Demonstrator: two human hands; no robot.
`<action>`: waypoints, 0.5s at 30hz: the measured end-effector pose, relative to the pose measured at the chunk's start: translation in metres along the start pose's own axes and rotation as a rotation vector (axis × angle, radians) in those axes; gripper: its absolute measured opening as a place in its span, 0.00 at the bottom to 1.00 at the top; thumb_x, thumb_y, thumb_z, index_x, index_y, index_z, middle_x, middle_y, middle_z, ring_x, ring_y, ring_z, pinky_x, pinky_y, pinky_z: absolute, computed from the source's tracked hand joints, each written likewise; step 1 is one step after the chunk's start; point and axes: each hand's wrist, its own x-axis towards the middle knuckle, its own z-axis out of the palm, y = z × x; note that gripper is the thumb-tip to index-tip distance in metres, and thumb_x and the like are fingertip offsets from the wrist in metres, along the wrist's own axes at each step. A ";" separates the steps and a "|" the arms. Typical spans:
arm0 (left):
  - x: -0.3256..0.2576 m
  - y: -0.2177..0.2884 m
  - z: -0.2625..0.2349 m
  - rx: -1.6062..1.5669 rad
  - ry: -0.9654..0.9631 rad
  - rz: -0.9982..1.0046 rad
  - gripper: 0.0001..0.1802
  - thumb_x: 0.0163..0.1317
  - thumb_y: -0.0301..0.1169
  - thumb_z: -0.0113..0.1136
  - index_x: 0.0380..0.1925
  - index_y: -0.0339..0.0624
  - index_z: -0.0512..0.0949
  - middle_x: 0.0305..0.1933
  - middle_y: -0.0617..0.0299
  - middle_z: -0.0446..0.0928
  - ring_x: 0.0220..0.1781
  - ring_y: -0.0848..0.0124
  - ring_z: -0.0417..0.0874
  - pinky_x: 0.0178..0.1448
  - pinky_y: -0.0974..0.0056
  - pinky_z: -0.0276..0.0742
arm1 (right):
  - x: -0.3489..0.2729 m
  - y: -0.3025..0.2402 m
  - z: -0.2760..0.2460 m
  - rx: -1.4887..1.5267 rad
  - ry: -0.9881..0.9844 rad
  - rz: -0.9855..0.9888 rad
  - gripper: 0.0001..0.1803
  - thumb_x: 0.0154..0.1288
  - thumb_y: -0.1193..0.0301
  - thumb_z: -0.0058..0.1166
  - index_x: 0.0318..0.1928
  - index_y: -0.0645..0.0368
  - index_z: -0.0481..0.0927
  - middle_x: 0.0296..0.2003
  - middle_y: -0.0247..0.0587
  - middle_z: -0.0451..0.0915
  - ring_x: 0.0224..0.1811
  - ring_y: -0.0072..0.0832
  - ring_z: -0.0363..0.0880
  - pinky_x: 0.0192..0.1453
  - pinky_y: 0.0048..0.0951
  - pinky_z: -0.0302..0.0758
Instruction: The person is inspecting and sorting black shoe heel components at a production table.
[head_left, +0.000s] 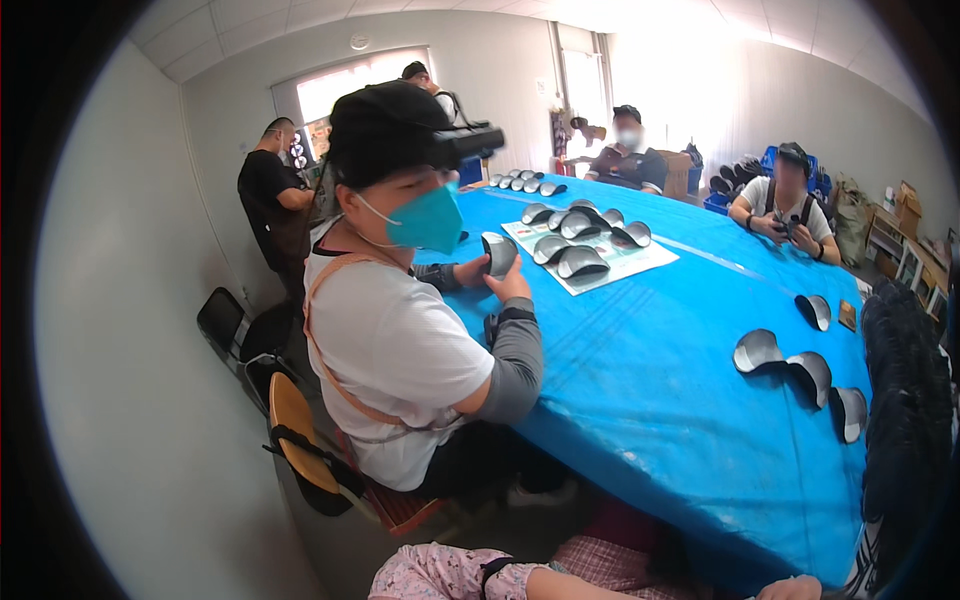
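My left forearm (560, 583), in a pink floral sleeve with a dark band, runs along the lower edge. In line with it, part of a hand (790, 588), apparently my left hand, rises at the bottom by the table corner; its fingers and anything in them are cut off. My right hand does not show. The nearest part of the blue-covered table (700, 480) lies just above that hand. Farther up on it rest several curved silver-grey pieces (808, 378) shaped like cap visors, apart from my hand.
Beside me at left, a seated co-worker (390, 340) holds a curved grey piece (498, 256) in both hands. More such pieces lie on a white sheet (590, 278). A tall dark stack (905, 400) borders the table's right side. Others sit or stand farther off. Chairs (290, 410) stand left.
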 end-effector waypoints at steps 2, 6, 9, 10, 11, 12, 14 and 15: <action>0.006 0.003 0.005 -0.009 0.062 -0.014 0.16 0.56 0.36 0.53 0.42 0.41 0.77 0.30 0.45 0.76 0.29 0.50 0.76 0.33 0.55 0.69 | -0.003 -0.005 0.005 0.010 0.005 0.019 0.12 0.57 0.69 0.59 0.29 0.68 0.80 0.29 0.49 0.78 0.30 0.39 0.79 0.32 0.32 0.76; 0.021 0.005 0.009 0.000 0.037 -0.027 0.16 0.56 0.35 0.53 0.43 0.41 0.77 0.30 0.46 0.77 0.30 0.51 0.77 0.33 0.55 0.69 | -0.019 -0.008 0.019 0.024 0.013 -0.060 0.14 0.54 0.68 0.62 0.30 0.70 0.80 0.31 0.51 0.79 0.32 0.41 0.79 0.35 0.33 0.77; 0.036 0.003 0.009 0.012 -0.006 -0.060 0.15 0.56 0.32 0.52 0.43 0.42 0.77 0.31 0.47 0.77 0.30 0.52 0.77 0.33 0.56 0.70 | -0.034 -0.017 0.030 0.035 0.107 -0.020 0.17 0.52 0.67 0.64 0.33 0.72 0.80 0.33 0.54 0.79 0.35 0.43 0.80 0.39 0.34 0.78; 0.042 0.001 0.011 -0.026 0.043 0.004 0.15 0.56 0.31 0.51 0.43 0.42 0.77 0.31 0.48 0.78 0.30 0.53 0.77 0.33 0.56 0.70 | -0.067 -0.018 0.033 0.050 0.112 0.059 0.19 0.52 0.66 0.64 0.35 0.73 0.80 0.35 0.57 0.79 0.36 0.47 0.80 0.38 0.36 0.78; 0.049 -0.002 0.013 -0.070 0.085 0.065 0.15 0.57 0.29 0.50 0.44 0.42 0.77 0.32 0.48 0.78 0.30 0.53 0.77 0.34 0.57 0.70 | -0.090 -0.018 0.037 0.041 0.138 0.053 0.19 0.52 0.66 0.64 0.35 0.73 0.80 0.35 0.57 0.79 0.36 0.47 0.80 0.38 0.36 0.78; 0.051 -0.014 0.010 0.034 0.047 0.039 0.15 0.56 0.29 0.50 0.44 0.42 0.77 0.33 0.48 0.78 0.31 0.54 0.78 0.35 0.57 0.71 | -0.105 -0.017 0.045 0.050 0.159 0.015 0.18 0.58 0.67 0.56 0.36 0.76 0.77 0.36 0.62 0.76 0.38 0.53 0.76 0.42 0.44 0.74; 0.060 -0.031 0.007 0.109 -0.036 0.022 0.15 0.56 0.28 0.50 0.44 0.42 0.77 0.34 0.48 0.78 0.32 0.55 0.78 0.36 0.58 0.72 | -0.114 -0.025 0.059 0.095 0.206 -0.005 0.20 0.62 0.71 0.51 0.42 0.83 0.72 0.40 0.70 0.73 0.45 0.60 0.72 0.50 0.54 0.70; 0.065 -0.031 0.006 -0.049 -0.045 -0.003 0.11 0.59 0.28 0.49 0.39 0.37 0.74 0.30 0.50 0.76 0.30 0.60 0.75 0.35 0.62 0.70 | -0.107 -0.029 0.060 0.092 0.238 -0.027 0.21 0.62 0.71 0.52 0.44 0.83 0.71 0.42 0.70 0.73 0.46 0.58 0.73 0.51 0.53 0.70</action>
